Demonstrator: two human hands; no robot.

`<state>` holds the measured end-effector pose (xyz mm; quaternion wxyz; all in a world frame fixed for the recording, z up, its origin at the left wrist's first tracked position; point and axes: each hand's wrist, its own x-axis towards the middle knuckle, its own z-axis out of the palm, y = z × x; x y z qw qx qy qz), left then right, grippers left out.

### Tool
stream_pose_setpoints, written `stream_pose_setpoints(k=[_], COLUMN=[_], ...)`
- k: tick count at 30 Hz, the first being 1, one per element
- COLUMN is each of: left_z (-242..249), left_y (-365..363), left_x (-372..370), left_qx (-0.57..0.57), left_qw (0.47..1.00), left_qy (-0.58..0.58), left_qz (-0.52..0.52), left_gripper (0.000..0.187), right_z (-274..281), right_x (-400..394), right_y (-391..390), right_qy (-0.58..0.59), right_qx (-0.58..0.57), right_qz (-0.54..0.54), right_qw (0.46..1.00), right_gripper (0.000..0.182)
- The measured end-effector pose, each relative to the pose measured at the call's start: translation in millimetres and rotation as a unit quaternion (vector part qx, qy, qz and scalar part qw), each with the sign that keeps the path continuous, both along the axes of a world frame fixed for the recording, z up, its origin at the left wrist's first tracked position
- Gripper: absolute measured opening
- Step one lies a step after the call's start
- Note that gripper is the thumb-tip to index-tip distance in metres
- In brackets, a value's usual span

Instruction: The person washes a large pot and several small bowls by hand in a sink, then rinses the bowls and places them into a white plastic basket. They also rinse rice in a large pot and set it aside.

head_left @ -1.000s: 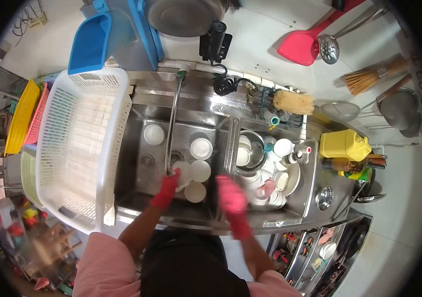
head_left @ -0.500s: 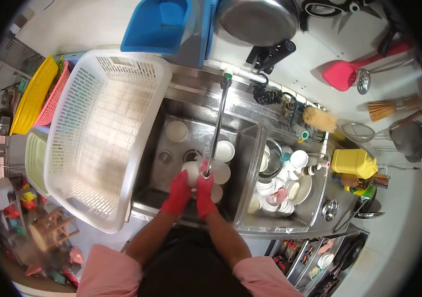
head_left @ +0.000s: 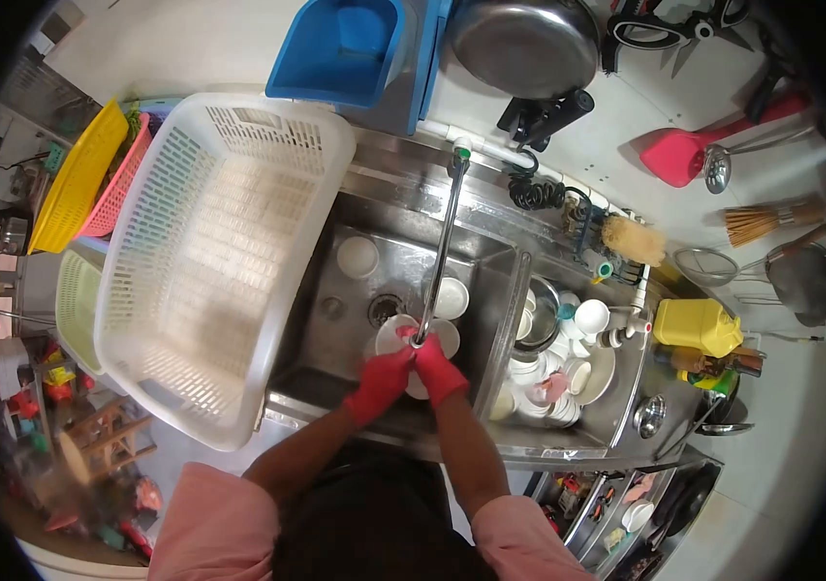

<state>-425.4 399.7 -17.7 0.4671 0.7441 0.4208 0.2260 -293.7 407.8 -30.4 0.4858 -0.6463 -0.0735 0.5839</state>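
In red rubber gloves, both my hands work under the tap [head_left: 444,228] over the left sink basin [head_left: 330,339]. My left hand [head_left: 381,382] is closed on the near side of a white bowl [head_left: 389,339]. My right hand [head_left: 440,375] is closed at the same bowl's right side, its fingers partly hidden by the spout; red glove fingertips show inside the bowl. On the basin floor, one white bowl [head_left: 358,258] sits at the far left and another [head_left: 451,298] lies right of the spout. A further bowl [head_left: 446,339] is partly covered by my right hand.
A large white plastic basket [head_left: 209,242] stands left of the basin. The right basin [head_left: 577,441] holds many white dishes [head_left: 553,373] and a metal pot. Pans, scissors and a red spatula [head_left: 672,157] hang on the wall. A yellow jug [head_left: 699,326] stands at the right.
My hands and the bowl have shifted slightly within the view, and the bowl now shows more of its inside. The whole scene has moved a little rightward as the camera turned.
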Motion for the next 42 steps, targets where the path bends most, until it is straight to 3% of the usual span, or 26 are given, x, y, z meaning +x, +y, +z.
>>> stream_pose_setpoints(k=[2,3,6,8,9,12,16,17,18,19,21,22,23,24,25,26,27,30,31,33,36,39,42], left_z=[29.8,44.2,12.5,11.5,14.0,26.0,60.3,58.7,52.3,48.0,23.4,14.2,5.3,0.5,7.2,22.9,30.0,22.9,20.4,18.7,14.6,67.5,120.8], left_y=[7.3,13.8,38.7,19.3,14.1,20.0,56.8,68.0,72.1,65.3,48.9,47.4,48.2,47.6,47.8,53.0,58.9,59.5,59.2,60.4,47.6,53.0,58.3], left_x=[-9.2,-10.3,-32.0,-3.4,6.0,-7.6,-31.0,-26.7,-25.8,-25.9,-28.2,-33.1,-39.6,-41.8,-38.2,-33.3,-29.6,-23.8,-24.7,-27.0,-16.1,-25.7,-25.9], left_qx=[0.097,0.143,0.268,0.271,0.273,0.020,0.261,0.294,0.324,0.278,0.189,0.175,0.162,0.148,-0.012,-0.170,-0.317,-0.349,-0.364,-0.392,-0.064,-0.093,-0.099], left_qw=[0.994,0.986,0.936,0.938,0.935,0.977,0.951,0.938,0.924,0.944,0.970,0.975,0.979,0.983,1.000,0.981,0.930,0.887,0.879,0.861,0.966,0.978,0.974], left_qy=[-0.005,-0.008,0.171,0.209,0.227,0.158,0.138,0.166,0.195,0.159,0.083,0.085,0.085,0.084,0.013,-0.057,-0.127,-0.200,-0.189,-0.168,-0.063,0.053,0.101], left_qz=[-0.056,-0.079,-0.151,-0.062,-0.020,-0.139,-0.096,-0.073,-0.052,-0.078,-0.131,-0.111,-0.091,-0.072,-0.002,0.068,0.136,0.228,0.244,0.277,0.242,0.179,0.175], left_gripper=[0.025,0.027,0.039,0.042,0.044,0.043,0.041,0.041,0.042,0.039,0.036,0.033,0.031,0.029,0.029,0.028,0.029,0.036,0.040,0.047,0.066,0.083,0.088], right_z=[-1.0,-18.1,-39.7,-32.5,-35.2,-15.3,-90.7,-108.7,-108.7,-109.0,-72.7,-50.9,-23.5,-1.5,14.9,29.3,33.9,29.8,27.8,28.2,-2.6,8.4,39.9], right_x=[17.4,20.0,2.4,-19.3,-26.9,-9.7,-10.8,-19.3,-23.0,-26.8,-26.8,-28.2,-28.8,-27.2,-23.8,-21.2,-18.7,-13.0,-14.6,-29.7,-48.4,-60.1,-66.5], right_y=[1.9,0.2,-14.2,-19.7,-15.6,0.8,-4.4,-11.2,-12.6,-14.4,-5.6,-2.6,5.9,12.1,14.4,17.0,21.8,11.7,8.3,4.9,-10.3,-22.5,-22.4], right_qy=[0.097,0.167,0.330,0.365,0.313,0.357,0.113,0.057,0.085,0.113,0.329,0.155,-0.027,-0.208,-0.158,-0.106,-0.054,-0.028,0.049,0.030,0.017,-0.031,0.100], right_qx=[0.000,0.027,0.077,0.079,0.123,-0.008,0.200,0.204,0.190,0.175,0.110,0.159,0.203,0.237,0.223,0.209,0.199,0.201,0.165,0.141,0.115,0.107,0.194], right_qz=[0.055,0.029,-0.077,-0.182,-0.101,-0.090,-0.017,-0.019,-0.037,-0.057,-0.126,-0.055,0.018,0.092,0.097,0.103,0.108,0.087,0.044,-0.026,-0.076,-0.011,-0.003], right_qw=[0.994,0.985,0.938,0.910,0.936,0.930,0.973,0.977,0.977,0.976,0.930,0.974,0.979,0.944,0.957,0.967,0.973,0.975,0.984,0.989,0.990,0.994,0.976], right_gripper=[0.037,0.037,0.036,0.034,0.034,0.034,0.037,0.038,0.039,0.040,0.042,0.044,0.045,0.047,0.047,0.048,0.048,0.052,0.053,0.054,0.056,0.056,0.055])
